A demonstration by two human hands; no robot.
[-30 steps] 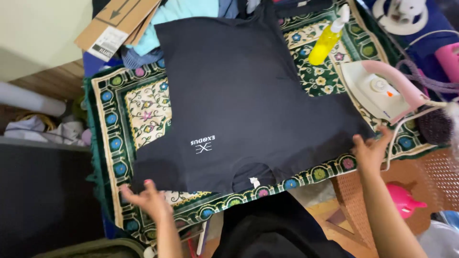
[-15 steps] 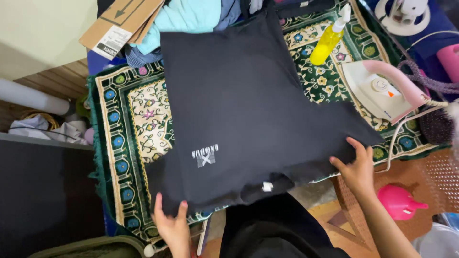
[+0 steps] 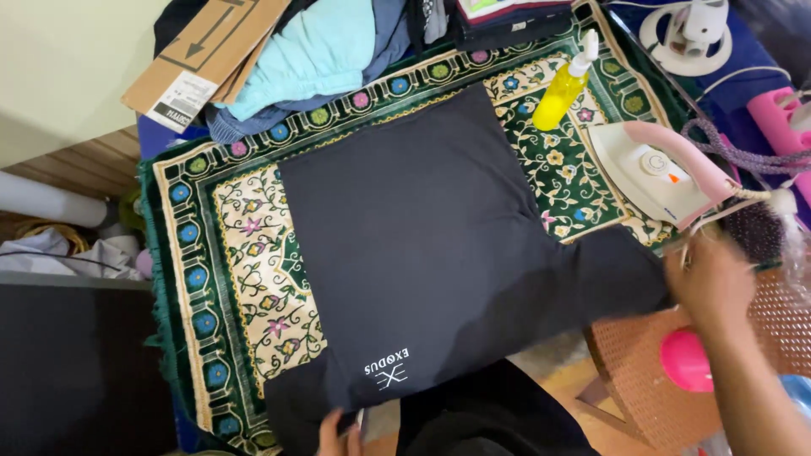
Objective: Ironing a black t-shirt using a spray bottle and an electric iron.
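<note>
**Edges, blur and cover**

We see our left hand sliced off by the bottom edge, only fingertips showing at the dark shirt hem, so its grip is unclear. Our right hand is smeared with motion blur at the shirt's sleeve; fingers unreadable. The shirt hides the patterned mat between our hands. Just beyond the right hand, the iron partly hides its cord.

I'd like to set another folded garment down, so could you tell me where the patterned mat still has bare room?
Bare mat lies left of the black T-shirt. A smaller patch sits between the yellow spray bottle and iron. The top edge is crowded by the clothes pile.
</note>
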